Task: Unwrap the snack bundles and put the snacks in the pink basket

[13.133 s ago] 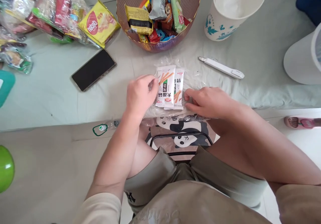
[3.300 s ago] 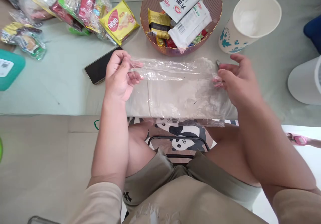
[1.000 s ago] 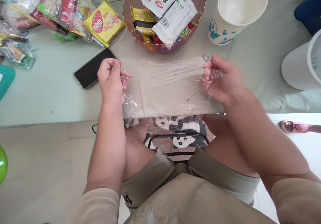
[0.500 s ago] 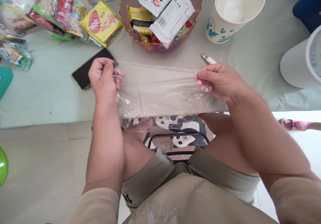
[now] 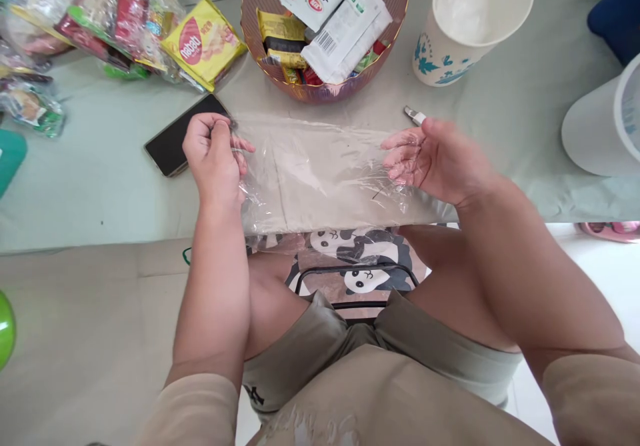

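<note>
Left hand point(image 5: 213, 156) curled, thumb and forefinger pinching left end of clear crinkled plastic film point(image 5: 320, 173), overhanging pale-green table's point(image 5: 100, 189) near edge; right hand point(image 5: 440, 163) half open, fingers against film's right end. Far: pinkish-brown ribbed bowl point(image 5: 325, 97).

From where I stand I see a wide, colourless, see-through sheet of thin plastic film point(image 5: 320, 173), glossy and crinkled, roughly flat. At its nine o'clock side the bare left hand point(image 5: 213, 149) pinches it; at three o'clock it bunches in creases against the right hand's point(image 5: 433, 156) loosely spread fingers. Its six o'clock edge droops past the front of the pale grey-green cloth-covered table point(image 5: 115, 179).
</note>
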A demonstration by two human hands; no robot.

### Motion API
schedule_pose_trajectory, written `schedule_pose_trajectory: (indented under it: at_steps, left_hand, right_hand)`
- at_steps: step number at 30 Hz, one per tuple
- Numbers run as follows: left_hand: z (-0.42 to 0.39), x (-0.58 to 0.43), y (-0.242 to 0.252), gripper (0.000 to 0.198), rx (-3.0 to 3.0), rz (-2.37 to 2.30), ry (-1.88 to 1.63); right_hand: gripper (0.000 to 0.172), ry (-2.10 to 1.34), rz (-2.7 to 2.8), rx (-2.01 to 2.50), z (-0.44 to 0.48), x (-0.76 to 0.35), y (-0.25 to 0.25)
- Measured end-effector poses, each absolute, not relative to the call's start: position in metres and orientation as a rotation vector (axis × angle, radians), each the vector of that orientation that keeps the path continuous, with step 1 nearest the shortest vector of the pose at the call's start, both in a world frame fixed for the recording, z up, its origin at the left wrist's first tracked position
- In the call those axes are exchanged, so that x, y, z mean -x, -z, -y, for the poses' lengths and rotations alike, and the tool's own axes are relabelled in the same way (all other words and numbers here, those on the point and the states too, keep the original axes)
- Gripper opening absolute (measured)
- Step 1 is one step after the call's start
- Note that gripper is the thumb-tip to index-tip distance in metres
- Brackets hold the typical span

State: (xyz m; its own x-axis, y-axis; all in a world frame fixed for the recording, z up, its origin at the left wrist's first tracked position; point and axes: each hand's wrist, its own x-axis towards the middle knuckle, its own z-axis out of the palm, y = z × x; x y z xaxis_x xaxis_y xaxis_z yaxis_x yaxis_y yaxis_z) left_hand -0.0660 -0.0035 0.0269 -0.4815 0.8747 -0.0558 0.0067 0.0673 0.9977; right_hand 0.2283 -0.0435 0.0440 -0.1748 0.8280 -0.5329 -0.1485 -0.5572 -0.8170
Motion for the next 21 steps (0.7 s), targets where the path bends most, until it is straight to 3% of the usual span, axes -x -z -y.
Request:
schedule_pose_trajectory:
  at_steps: [6, 19, 21]
  left_hand:
    - [0.001, 0.066, -0.030, 0.034, -0.857, -1.631, -1.589]
    - [-0.006, 0.063, -0.028, 0.038, -0.789, -1.643, -1.635]
    - [-0.006, 0.063, -0.027, 0.038, -0.782, -1.634, -1.653]
  right_hand:
    - [0.013, -1.593, 0.858, 1.481, 0.044, -0.228, -0.040]
    - [0.049, -1.581, 0.821, 1.447, 0.038, -0.229, -0.032]
    - [0.037, -1.556, 0.864, 1.467, 0.040, -0.227, -0.034]
